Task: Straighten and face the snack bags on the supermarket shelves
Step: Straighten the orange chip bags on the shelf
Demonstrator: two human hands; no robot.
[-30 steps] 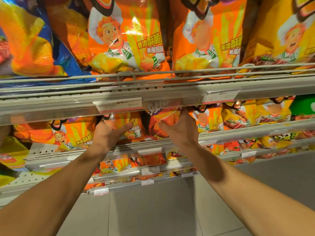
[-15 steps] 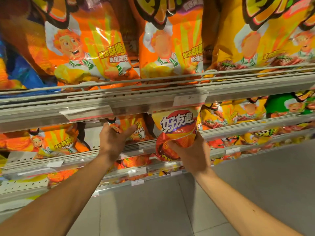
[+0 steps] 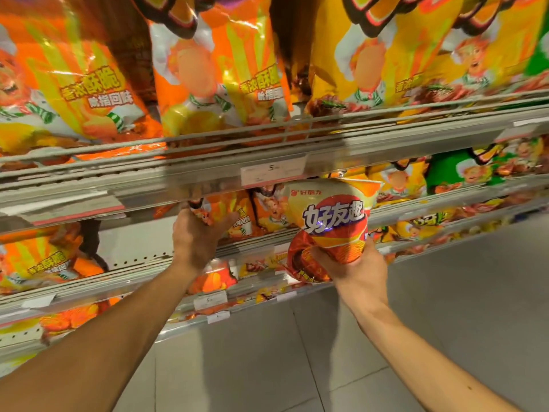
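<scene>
The red and cream snack bag (image 3: 329, 230) is just right of the centre of the view, in front of the second shelf (image 3: 430, 205) and out of its row, upright with its printed face toward the camera. The right hand (image 3: 353, 270) holds it from below, at 6 o'clock of the bag; the thumb lies across the lower front and the other fingers are curled round the right side and the back, so the fingers are closed on the bag. At 9 o'clock of this bag, the left hand (image 3: 197, 237) reaches under the edge of the upper shelf (image 3: 208, 168) and grips an orange snack bag (image 3: 234, 217) that stands on the second shelf, the thumb pointing to 2 o'clock over its front and the other fingers curled on its top left corner. Between the two hands another orange bag (image 3: 269, 211) stands in the same row, partly behind the held bag. At 3 o'clock, further along the second shelf, are yellow bags (image 3: 395, 179) and a green bag (image 3: 454, 171). At 12 o'clock a white price label (image 3: 271, 172) sits on the upper shelf edge, and above it stand large orange bags (image 3: 219, 72) and large yellow bags (image 3: 374, 55). At 6 o'clock is the grey tiled floor (image 3: 297, 376).
</scene>
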